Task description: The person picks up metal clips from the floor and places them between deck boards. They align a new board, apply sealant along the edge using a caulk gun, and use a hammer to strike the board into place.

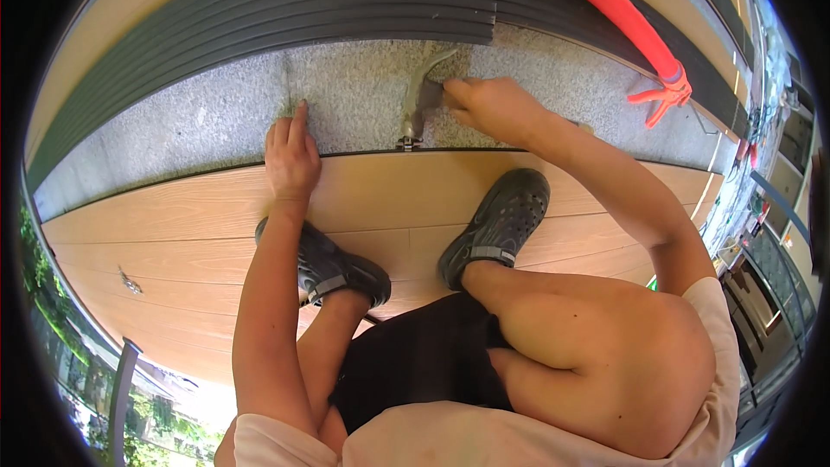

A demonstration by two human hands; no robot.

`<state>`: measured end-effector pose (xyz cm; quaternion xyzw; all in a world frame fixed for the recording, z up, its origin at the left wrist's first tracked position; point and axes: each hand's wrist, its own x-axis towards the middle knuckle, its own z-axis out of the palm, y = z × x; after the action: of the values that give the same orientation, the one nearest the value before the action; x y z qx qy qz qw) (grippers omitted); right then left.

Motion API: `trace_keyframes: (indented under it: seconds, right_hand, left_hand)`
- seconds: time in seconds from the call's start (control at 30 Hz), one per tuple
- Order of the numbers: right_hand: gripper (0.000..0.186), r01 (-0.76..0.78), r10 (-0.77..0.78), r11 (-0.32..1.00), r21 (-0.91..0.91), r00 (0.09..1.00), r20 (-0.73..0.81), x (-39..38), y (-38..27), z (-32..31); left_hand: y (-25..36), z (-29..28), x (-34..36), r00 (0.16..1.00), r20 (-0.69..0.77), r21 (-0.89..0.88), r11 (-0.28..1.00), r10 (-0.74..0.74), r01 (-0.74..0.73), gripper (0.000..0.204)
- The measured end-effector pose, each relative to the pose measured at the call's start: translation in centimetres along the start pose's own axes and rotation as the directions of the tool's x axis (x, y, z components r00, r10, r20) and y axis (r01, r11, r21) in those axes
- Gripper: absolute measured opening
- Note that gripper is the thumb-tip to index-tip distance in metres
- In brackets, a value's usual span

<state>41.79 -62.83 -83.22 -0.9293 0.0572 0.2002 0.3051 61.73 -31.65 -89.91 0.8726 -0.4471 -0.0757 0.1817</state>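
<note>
My right hand (491, 106) is closed around a claw hammer, its handle mostly hidden by my fingers. The metal hammer head (415, 102) points down with its face at a small metal clip (408, 143). That clip sits on the edge of the wood-look deck boards (415, 186), beside the bare grey speckled slab (346, 95). My left hand (292, 154) lies at the same edge, further left, palm down. Its index finger stretches onto the slab, and it holds nothing that I can see.
Dark ribbed boards (285, 0) lie beyond the slab. At the upper right is a long red-orange piece with finger-like ends (661, 91), resembling a rubber glove. My clogs (501, 220) stand on the deck. A small metal piece (130, 281) lies at left, near a railing post (121, 398).
</note>
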Motion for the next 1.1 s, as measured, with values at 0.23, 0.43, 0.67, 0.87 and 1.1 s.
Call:
trace_keyframes:
  seconds: [0.23, 0.43, 0.67, 0.87, 1.1]
  right_hand:
    - [0.018, -0.041, 0.041, 0.999, 0.007, 0.999, 0.019, 0.0, 0.0, -0.6]
    - [0.018, -0.028, 0.032, 0.998, -0.054, 0.997, 0.075, -0.1, -0.4, -0.4]
    - [0.019, -0.034, 0.033, 0.999, 0.019, 0.998, 0.051, 1.2, -1.2, 0.1]
    - [0.021, -0.081, 0.077, 0.996, 0.036, 0.992, 0.102, 1.5, -1.3, -0.8]
    - [0.022, -0.121, 0.116, 0.991, 0.050, 0.989, 0.088, 1.6, -1.2, -0.7]
  left_hand:
    - [-0.3, 0.4, -0.3, 1.000, -0.008, -0.013, 1.000, 0.005, -0.006, 0.053]
    - [-0.5, 0.4, -0.2, 1.000, -0.004, -0.012, 1.000, 0.005, -0.006, 0.053]
    - [-0.2, 0.1, 0.2, 1.000, 0.005, -0.022, 1.000, -0.001, 0.001, 0.053]
    - [-0.2, 0.4, 0.2, 1.000, 0.002, -0.023, 1.000, -0.002, 0.002, 0.053]
    - [-0.1, 0.2, 0.5, 0.999, -0.022, -0.033, 0.999, 0.034, -0.035, 0.053]
